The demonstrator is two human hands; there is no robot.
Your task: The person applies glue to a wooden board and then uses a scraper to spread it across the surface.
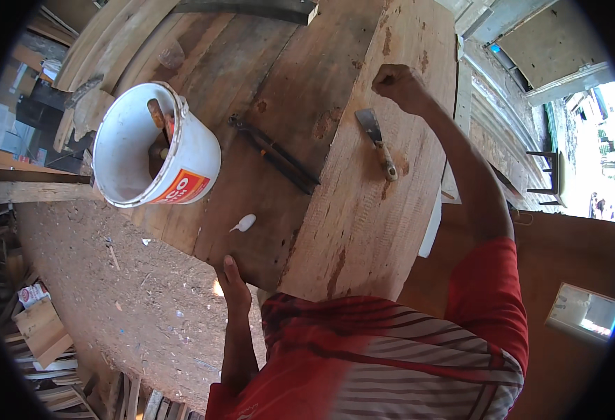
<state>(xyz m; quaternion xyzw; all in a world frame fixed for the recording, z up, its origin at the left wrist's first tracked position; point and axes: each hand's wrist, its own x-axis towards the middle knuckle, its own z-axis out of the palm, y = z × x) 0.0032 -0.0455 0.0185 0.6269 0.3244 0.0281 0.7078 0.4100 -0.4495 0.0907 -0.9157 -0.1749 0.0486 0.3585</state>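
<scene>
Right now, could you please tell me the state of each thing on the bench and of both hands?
White bucket: tipped on its side, open, tools inside.
Putty knife: lying flat on the pale board, untouched.
Pincers: lying closed on the dark boards.
White blob: resting on the wood.
Left hand: gripping the board's near edge.
Right hand: closed in a fist on the pale board.

Rough matt wood planks [363, 203]; dull metal putty knife [376, 142], wooden grip; glossy white plastic bucket [199, 157].
</scene>
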